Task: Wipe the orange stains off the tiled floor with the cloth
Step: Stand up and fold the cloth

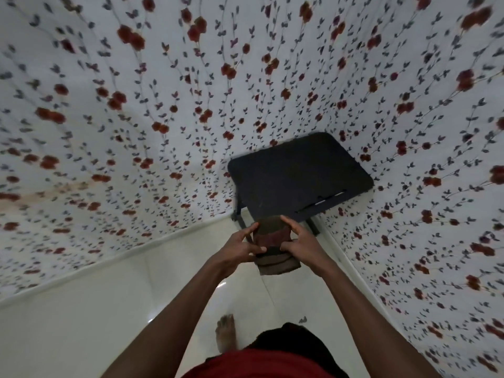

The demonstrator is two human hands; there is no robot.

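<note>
Holding the folded brown cloth (274,248) up between my left hand (240,248) and right hand (300,245), both pinching its edges above the pale tiled floor (109,309), I should fold it into a firm pad before crouching to find any orange stains, none visible from here
</note>
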